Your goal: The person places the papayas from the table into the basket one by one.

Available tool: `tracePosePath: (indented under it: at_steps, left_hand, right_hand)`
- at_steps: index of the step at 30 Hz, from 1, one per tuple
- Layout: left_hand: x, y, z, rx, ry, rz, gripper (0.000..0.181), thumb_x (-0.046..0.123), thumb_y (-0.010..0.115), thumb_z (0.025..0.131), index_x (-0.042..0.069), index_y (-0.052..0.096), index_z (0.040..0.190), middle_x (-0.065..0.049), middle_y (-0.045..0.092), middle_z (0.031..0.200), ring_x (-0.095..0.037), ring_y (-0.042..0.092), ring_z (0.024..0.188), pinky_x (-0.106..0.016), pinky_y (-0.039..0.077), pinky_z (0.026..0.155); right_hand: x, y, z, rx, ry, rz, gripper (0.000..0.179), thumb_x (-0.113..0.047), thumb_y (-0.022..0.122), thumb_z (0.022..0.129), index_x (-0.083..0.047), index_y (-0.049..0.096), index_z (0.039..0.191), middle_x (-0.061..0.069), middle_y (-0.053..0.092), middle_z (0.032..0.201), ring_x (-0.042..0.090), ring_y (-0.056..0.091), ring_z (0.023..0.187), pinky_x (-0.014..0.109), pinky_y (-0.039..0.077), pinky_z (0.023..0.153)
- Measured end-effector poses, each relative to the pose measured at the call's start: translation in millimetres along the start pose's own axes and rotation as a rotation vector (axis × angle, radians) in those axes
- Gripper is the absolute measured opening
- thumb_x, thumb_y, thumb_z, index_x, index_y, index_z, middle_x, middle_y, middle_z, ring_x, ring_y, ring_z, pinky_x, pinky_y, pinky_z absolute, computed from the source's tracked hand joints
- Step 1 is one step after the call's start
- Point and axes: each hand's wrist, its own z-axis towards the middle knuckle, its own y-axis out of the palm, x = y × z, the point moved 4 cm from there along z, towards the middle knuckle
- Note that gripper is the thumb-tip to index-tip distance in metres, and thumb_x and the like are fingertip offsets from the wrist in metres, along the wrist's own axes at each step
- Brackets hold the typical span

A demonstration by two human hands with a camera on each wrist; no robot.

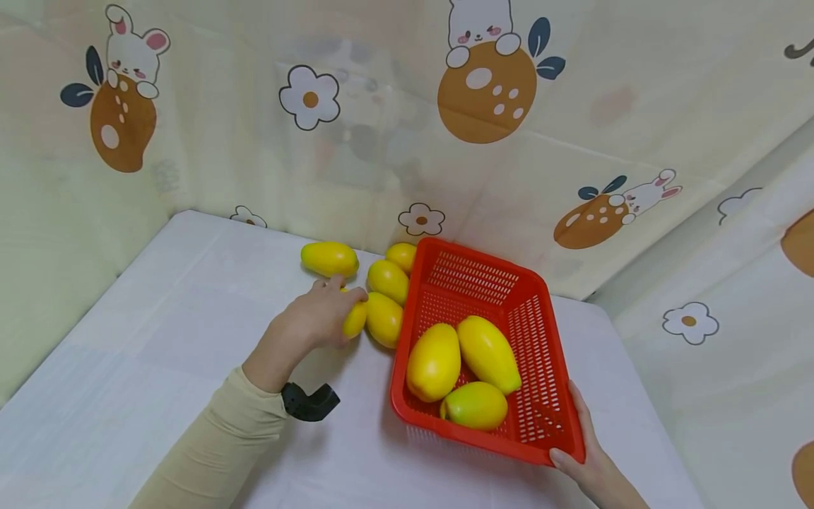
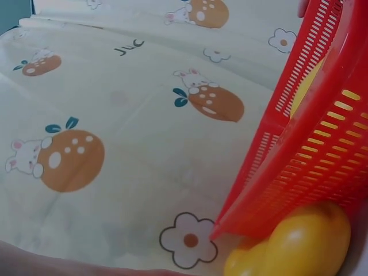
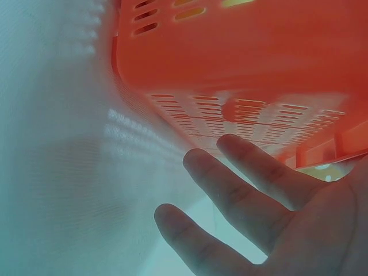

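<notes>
You have a yellow mango (image 1: 355, 319) in your left grip (image 1: 321, 311), fingers curled round it. Another mango (image 1: 329, 259) lies just beyond that grip on the white surface (image 1: 191, 339); three loose mangoes (image 1: 384, 319) lie just right of it, beside the red basket (image 1: 470, 438). Your right grip (image 1: 591, 458) is clamped on the basket's near corner, with three basketed mangoes (image 1: 488, 353) to its left. A patterned curtain (image 1: 381, 162) hangs beyond both.

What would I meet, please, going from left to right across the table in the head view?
Beige sleeve, left grip, row of three yellow fruits, red plastic basket, right grip.
</notes>
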Motion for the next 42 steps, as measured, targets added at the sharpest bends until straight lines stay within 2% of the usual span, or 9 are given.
tracePosePath:
  at_steps: [10, 17, 25, 33, 42]
  left_hand:
    - [-6.3, -6.7, -1.7, 0.067, -0.015, 0.0, 0.066, 0.019, 0.076, 0.077, 0.017, 0.048, 0.136, -0.024, 0.035, 0.145, -0.043, 0.041, 0.123, -0.055, 0.05, 0.088]
    - [-14.4, -14.3, -3.0, 0.145, -0.034, -0.007, 0.068, 0.02, 0.074, 0.076, 0.016, 0.046, 0.138, -0.028, 0.039, 0.136, -0.046, 0.043, 0.118, -0.056, 0.051, 0.082]
    - [-20.4, -21.0, -3.0, 0.232, -0.098, -0.079, 0.067, 0.022, 0.073, 0.077, 0.016, 0.044, 0.137, -0.028, 0.037, 0.135, -0.044, 0.045, 0.111, -0.054, 0.052, 0.077]
    - [-24.9, -27.5, -3.8, 0.307, -0.125, -0.143, 0.069, 0.024, 0.071, 0.079, 0.013, 0.04, 0.14, -0.027, 0.033, 0.14, -0.046, 0.044, 0.113, -0.057, 0.051, 0.082]
    - [-25.2, -33.6, -3.9, 0.389, -0.145, -0.222, 0.069, 0.03, 0.071, 0.081, 0.018, 0.039, 0.141, -0.023, 0.03, 0.144, -0.043, 0.042, 0.117, -0.055, 0.051, 0.083]
  right_hand:
    - [-2, 0, -0.7, 0.009, 0.002, -0.017, 0.1, -0.038, 0.06, 0.088, -0.056, -0.026, 0.137, 0.012, 0.002, 0.156, 0.031, 0.039, 0.125, 0.041, 0.055, 0.088]
    - [-1, 0, -0.7, 0.01, -0.006, -0.027, 0.1, -0.038, 0.06, 0.088, -0.056, -0.026, 0.137, 0.012, 0.0, 0.156, 0.031, 0.038, 0.126, 0.041, 0.054, 0.088]
    - [-1, 0, -0.4, 0.008, -0.005, -0.018, 0.1, -0.038, 0.059, 0.088, -0.055, -0.025, 0.137, 0.012, 0.001, 0.156, 0.031, 0.038, 0.126, 0.04, 0.055, 0.088]
    - [0, 0, -0.4, 0.011, -0.007, -0.015, 0.101, -0.038, 0.06, 0.087, -0.056, -0.025, 0.138, 0.012, 0.001, 0.156, 0.032, 0.037, 0.126, 0.041, 0.055, 0.087]
    - [0, 1, -0.5, 0.012, -0.013, -0.013, 0.101, -0.037, 0.061, 0.087, -0.055, -0.024, 0.138, 0.012, 0.002, 0.156, 0.032, 0.037, 0.126, 0.041, 0.055, 0.087]
